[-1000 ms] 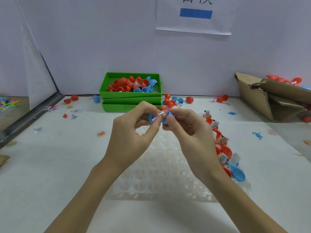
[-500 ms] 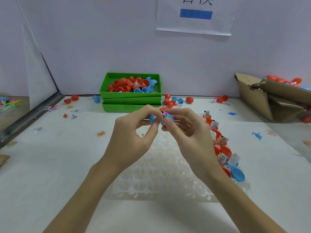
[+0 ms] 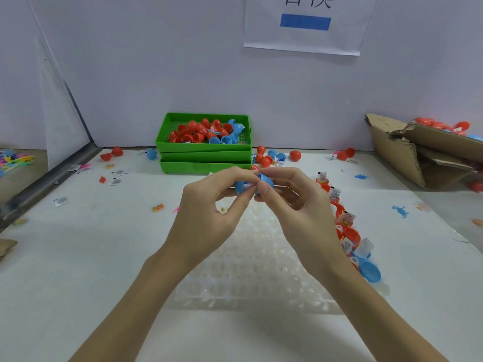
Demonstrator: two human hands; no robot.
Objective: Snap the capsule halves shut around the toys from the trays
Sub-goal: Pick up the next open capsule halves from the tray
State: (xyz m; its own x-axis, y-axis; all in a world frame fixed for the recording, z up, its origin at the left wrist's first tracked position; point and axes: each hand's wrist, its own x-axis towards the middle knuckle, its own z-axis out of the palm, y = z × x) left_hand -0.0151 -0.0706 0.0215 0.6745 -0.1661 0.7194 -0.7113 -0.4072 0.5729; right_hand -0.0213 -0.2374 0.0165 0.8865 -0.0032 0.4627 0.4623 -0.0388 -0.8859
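three green trays (image 3: 205, 158), two hands (image 3: 209, 205)

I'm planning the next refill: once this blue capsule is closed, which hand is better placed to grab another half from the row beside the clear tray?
Right hand: the row of capsule halves lies just off its wrist; the left hand would cross over.

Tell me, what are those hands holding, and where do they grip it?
A blue capsule: the left hand pinches its left half, the right hand its right half, fingertips at the seam.
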